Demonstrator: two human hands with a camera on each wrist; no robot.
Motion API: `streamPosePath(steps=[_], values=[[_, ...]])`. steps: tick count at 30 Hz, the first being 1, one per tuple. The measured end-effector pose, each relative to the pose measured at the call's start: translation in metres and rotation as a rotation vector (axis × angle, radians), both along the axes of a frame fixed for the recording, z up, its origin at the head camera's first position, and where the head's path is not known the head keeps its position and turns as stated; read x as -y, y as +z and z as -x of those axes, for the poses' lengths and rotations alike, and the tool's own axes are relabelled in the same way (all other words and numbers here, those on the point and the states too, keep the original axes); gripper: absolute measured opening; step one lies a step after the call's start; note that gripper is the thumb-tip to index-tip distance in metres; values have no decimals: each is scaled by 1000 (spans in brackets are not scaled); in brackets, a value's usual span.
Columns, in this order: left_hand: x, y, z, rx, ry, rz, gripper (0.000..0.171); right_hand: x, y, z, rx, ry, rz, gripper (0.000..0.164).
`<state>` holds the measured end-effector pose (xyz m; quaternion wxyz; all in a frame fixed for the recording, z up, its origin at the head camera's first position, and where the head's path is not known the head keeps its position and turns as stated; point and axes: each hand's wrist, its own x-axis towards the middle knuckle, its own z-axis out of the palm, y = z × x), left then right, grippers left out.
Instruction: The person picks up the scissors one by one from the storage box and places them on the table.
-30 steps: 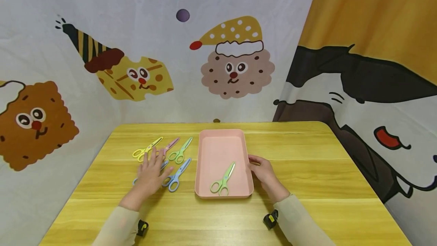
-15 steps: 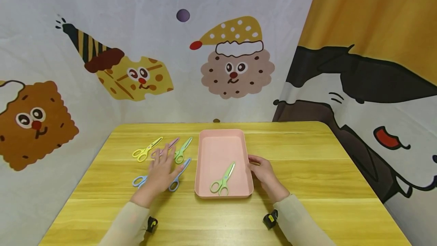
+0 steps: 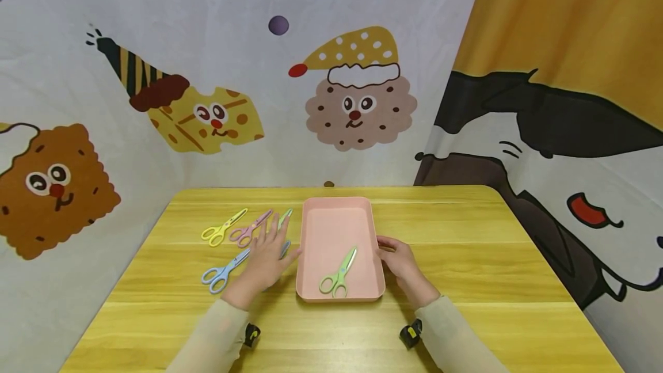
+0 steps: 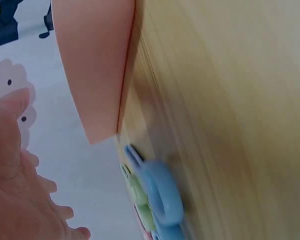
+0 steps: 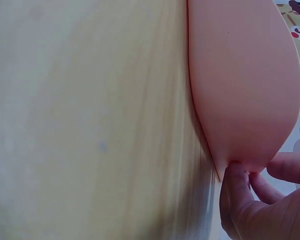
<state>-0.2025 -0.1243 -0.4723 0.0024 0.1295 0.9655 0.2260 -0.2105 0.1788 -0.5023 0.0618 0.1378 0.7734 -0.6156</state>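
Observation:
My left hand (image 3: pixel 266 258) hovers over the scissors left of the pink tray (image 3: pixel 336 220), fingers spread and holding nothing. Under it, a second pair of blue scissors (image 3: pixel 285 248) and a pair of green scissors (image 3: pixel 285 217) are partly hidden. Blue scissors (image 3: pixel 218 278), pink-purple scissors (image 3: pixel 246 235) and yellow scissors (image 3: pixel 220 231) lie farther left. In the left wrist view the hand is raised beside a blue scissors handle (image 4: pixel 165 195). My right hand (image 5: pixel 265 200) holds the tray's right side, fingertips against the outer wall and thumb at the rim. Green scissors (image 3: pixel 339 275) lie inside the tray.
Everything rests on a wood-grain table (image 3: pixel 456 258). Behind it hangs a white curtain (image 3: pixel 233 16) printed with cartoon figures. Both wrists carry small black devices, such as the right wrist device (image 3: pixel 411 332).
My left hand has moved right over the scissors, from the yellow and pink-purple pairs to beside the tray's left edge, fingers still spread. The right hand, tray and scissors have stayed put.

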Motion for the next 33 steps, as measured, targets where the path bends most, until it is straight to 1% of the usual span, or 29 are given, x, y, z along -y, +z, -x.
streamPosePath(steps=[3,7,14,18,20,26,33], values=[[-9,-1,0,32,2,9,83,0,0,0,1,-1,-1,36],[-23,-4,-1,44,-13,23,81,0,0,0,7,-6,-1,36],[-43,-8,-2,6,-36,51,83,1,0,1,16,-1,0,37],[-51,-8,-1,3,-42,53,84,1,0,1,6,2,5,37],[-54,-7,-1,-3,-53,52,84,1,-1,1,0,3,7,37],[-63,-5,-2,11,-90,53,83,0,-2,1,-7,5,7,37],[-75,-6,-5,13,-118,80,82,0,-2,1,-7,6,3,37]])
